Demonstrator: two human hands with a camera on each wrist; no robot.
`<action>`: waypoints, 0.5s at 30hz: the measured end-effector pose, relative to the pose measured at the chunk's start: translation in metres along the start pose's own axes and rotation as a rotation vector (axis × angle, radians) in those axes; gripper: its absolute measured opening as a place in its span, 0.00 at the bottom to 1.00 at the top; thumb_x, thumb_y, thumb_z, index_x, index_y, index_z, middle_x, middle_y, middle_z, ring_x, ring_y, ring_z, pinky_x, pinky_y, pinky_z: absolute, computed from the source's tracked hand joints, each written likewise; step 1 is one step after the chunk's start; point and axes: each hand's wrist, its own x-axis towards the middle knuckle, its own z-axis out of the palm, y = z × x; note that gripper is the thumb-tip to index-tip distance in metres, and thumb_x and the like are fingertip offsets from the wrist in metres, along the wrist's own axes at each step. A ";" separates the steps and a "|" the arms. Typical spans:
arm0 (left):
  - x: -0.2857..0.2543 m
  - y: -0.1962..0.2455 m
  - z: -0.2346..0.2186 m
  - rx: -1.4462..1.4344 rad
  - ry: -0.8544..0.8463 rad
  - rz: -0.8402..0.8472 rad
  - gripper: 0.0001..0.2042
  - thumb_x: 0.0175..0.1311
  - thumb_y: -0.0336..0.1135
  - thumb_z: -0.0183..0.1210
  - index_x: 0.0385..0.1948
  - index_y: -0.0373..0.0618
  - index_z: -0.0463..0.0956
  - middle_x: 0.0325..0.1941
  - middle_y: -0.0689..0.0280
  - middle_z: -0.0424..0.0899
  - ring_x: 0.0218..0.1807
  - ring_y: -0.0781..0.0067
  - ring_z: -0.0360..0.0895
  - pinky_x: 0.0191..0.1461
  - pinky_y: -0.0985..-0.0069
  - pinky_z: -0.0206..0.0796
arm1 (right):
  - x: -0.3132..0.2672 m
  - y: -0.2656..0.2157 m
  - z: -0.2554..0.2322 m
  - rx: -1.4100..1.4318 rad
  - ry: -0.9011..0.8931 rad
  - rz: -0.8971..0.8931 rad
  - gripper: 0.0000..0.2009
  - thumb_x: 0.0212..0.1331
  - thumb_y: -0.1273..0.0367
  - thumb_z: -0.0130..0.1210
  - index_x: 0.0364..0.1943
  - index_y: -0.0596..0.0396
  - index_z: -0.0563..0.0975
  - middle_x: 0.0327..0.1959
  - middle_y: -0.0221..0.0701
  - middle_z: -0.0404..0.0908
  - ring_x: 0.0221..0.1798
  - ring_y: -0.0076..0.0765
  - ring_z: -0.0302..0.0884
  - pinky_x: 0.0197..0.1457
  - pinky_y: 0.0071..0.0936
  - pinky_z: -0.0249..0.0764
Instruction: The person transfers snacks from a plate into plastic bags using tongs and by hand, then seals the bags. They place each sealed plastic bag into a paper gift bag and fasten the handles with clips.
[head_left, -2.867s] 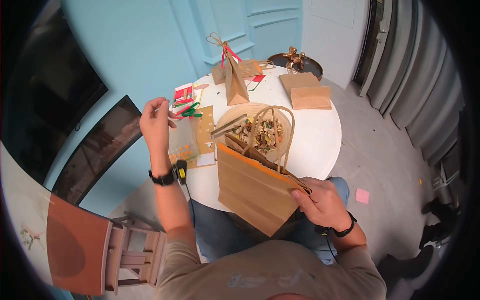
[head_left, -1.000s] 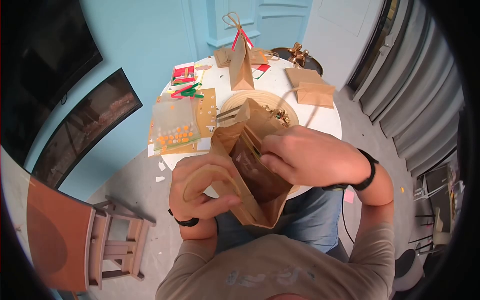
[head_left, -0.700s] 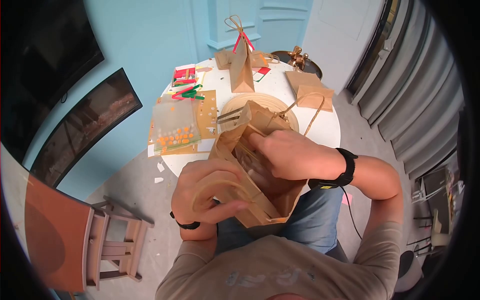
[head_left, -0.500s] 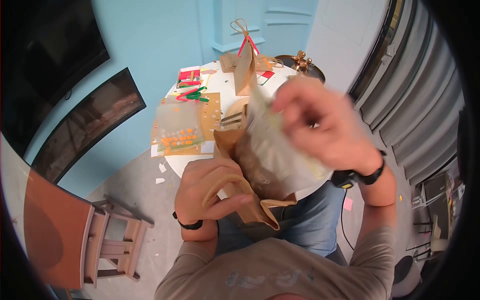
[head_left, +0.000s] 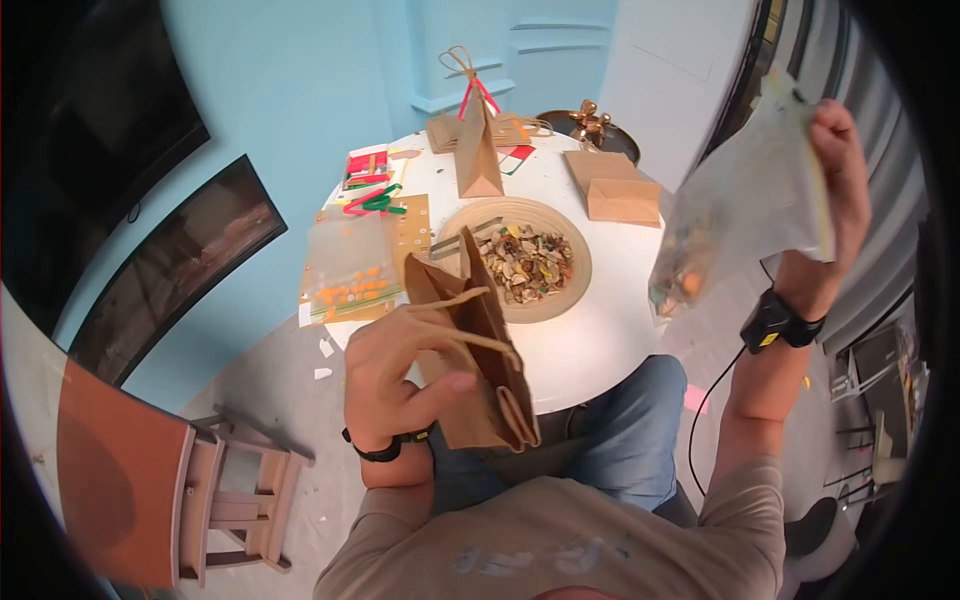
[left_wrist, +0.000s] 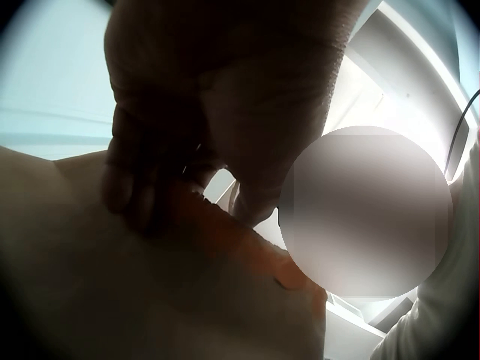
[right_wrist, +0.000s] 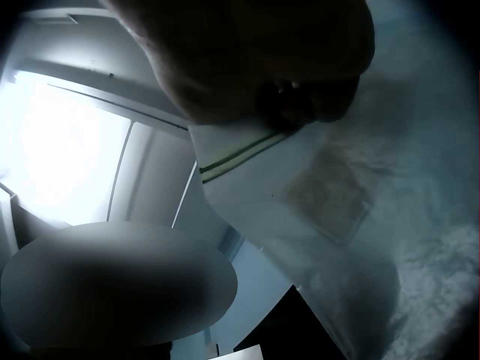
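My left hand (head_left: 395,380) grips the side of a brown paper bag (head_left: 465,400) over my lap, with the bag's twisted handle looped across the fingers. In the left wrist view the fingers of that hand (left_wrist: 217,97) lie over the bag's orange-marked edge (left_wrist: 247,247). Raised at the far right, my right hand (head_left: 843,185) pinches a clear zip-lock bag (head_left: 740,190) by its upper edge. Small mixed bits (head_left: 685,275) sit in its lower corner. The right wrist view has the hand (right_wrist: 255,60) dark above the zip strip (right_wrist: 232,161).
A round tray (head_left: 560,310) of mixed bits stands on the white table (head_left: 620,330). Behind it are an upright paper bag (head_left: 480,165) and a folded one (head_left: 620,195). At left lie a zip-lock bag with orange pieces (head_left: 350,260) and red and green strips (head_left: 375,200).
My right hand has drawn the zip-lock bag out of the paper bag and carried it up to the far right. The left hand keeps its grip while the paper bag has narrowed.
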 end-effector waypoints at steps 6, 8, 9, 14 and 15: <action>-0.007 -0.023 0.005 -0.130 0.097 -0.014 0.28 0.61 0.56 0.80 0.39 0.32 0.85 0.42 0.50 0.91 0.45 0.54 0.88 0.50 0.64 0.78 | -0.074 0.034 0.000 -0.315 -0.175 0.287 0.07 0.72 0.75 0.57 0.45 0.59 0.86 0.39 0.18 0.81 0.41 0.13 0.73 0.45 0.17 0.69; -0.004 -0.025 0.009 -0.153 0.135 0.010 0.29 0.64 0.57 0.78 0.40 0.33 0.85 0.44 0.49 0.90 0.46 0.56 0.87 0.51 0.64 0.78 | -0.099 0.051 -0.005 -0.374 -0.196 0.374 0.07 0.72 0.77 0.57 0.43 0.59 0.87 0.36 0.16 0.81 0.39 0.12 0.73 0.44 0.18 0.69; -0.003 -0.024 0.012 -0.190 0.159 -0.013 0.31 0.66 0.61 0.76 0.42 0.33 0.84 0.46 0.50 0.89 0.48 0.56 0.86 0.53 0.64 0.77 | -0.114 0.065 -0.005 -0.384 -0.173 0.399 0.07 0.72 0.77 0.58 0.43 0.60 0.88 0.34 0.15 0.81 0.38 0.12 0.73 0.43 0.18 0.69; 0.012 -0.018 0.025 -0.272 0.252 -0.063 0.39 0.68 0.74 0.71 0.46 0.35 0.80 0.50 0.49 0.85 0.52 0.60 0.81 0.59 0.65 0.74 | -0.170 0.119 0.009 -0.259 -0.164 0.763 0.07 0.75 0.75 0.61 0.48 0.62 0.88 0.30 0.21 0.85 0.29 0.14 0.78 0.32 0.20 0.73; 0.016 -0.020 0.027 -0.270 0.244 -0.061 0.39 0.68 0.74 0.71 0.46 0.35 0.80 0.50 0.49 0.85 0.52 0.60 0.81 0.59 0.65 0.74 | -0.177 0.130 0.013 -0.182 -0.196 0.815 0.08 0.76 0.74 0.62 0.50 0.63 0.88 0.30 0.23 0.86 0.28 0.15 0.79 0.30 0.21 0.74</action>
